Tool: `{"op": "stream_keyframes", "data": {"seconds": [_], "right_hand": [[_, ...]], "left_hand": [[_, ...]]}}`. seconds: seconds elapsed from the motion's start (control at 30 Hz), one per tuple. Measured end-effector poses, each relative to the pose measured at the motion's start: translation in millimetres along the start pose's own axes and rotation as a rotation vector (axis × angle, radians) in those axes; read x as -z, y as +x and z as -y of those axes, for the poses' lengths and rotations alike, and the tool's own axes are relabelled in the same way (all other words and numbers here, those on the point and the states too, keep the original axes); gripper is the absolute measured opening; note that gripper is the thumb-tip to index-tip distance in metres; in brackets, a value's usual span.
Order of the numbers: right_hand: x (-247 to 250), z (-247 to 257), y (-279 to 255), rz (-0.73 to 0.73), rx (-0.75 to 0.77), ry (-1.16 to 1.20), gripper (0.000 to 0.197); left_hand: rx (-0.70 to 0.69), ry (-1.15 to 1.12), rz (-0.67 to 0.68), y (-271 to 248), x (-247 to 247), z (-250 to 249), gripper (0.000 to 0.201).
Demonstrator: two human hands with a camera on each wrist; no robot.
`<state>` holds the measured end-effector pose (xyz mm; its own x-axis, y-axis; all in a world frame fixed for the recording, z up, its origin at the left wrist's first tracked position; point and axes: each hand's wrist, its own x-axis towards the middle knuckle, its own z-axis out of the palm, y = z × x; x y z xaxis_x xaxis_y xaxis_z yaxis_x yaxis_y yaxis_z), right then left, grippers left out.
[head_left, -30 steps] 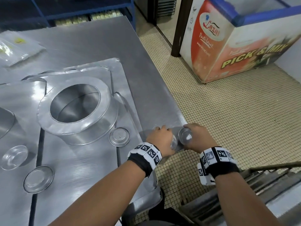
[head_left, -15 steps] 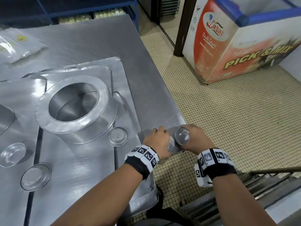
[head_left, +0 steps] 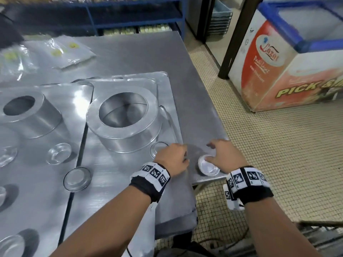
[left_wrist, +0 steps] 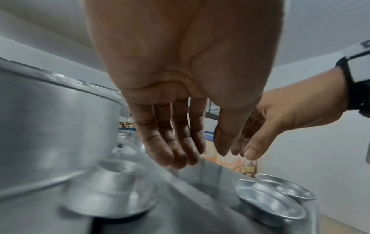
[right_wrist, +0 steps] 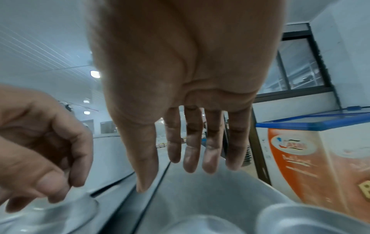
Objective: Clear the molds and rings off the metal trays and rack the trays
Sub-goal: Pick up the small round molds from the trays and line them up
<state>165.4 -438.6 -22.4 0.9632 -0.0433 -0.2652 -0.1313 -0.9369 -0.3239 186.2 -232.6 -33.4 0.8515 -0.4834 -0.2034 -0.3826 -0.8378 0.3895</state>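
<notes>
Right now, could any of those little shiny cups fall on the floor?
Maybe. The small stacked molds sit near the table corner, just under the open right hand, so a careless nudge could tip them onto the tiled floor. The left hand is reaching toward another small mold beside the big ring; it might knock it against the ring.

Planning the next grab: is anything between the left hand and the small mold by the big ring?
Nothing visible. The left hand hovers open right beside the small mold, clear of the big ring.
</notes>
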Motion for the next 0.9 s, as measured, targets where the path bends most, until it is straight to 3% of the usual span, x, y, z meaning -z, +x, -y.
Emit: {"op": "stream_keyframes", "data": {"seconds": [0.27,0.4,0.63,0.77,0.9], "right_hand": [[-28.7,98.3,26.0,0.137,0.141,-0.009,0.049],[-49.6,136.1,37.8,0.157,0.264,-0.072,0.067],[-75.7,163.0,51.3,0.153,0.158,-0.188,0.070],[-84.2,165.8,54.2,0.147,0.119,-0.203,0.073],[-86.0,166.2,56.3,0.143,0.118,-0.194,0.059]], "left_hand": [[0.287,-0.026,-0.029,-64.0,32.0,94.7,0.023],[0.380,0.058,-0.049,-95.4,42.4,136.1,0.034],[0.703,0.181,-0.019,-135.9,44.7,186.4,0.067],[0.824,0.147,-0.023,-144.8,36.6,194.2,0.057],[0.816,0.102,-0.003,-149.0,29.6,201.4,0.047]]}}
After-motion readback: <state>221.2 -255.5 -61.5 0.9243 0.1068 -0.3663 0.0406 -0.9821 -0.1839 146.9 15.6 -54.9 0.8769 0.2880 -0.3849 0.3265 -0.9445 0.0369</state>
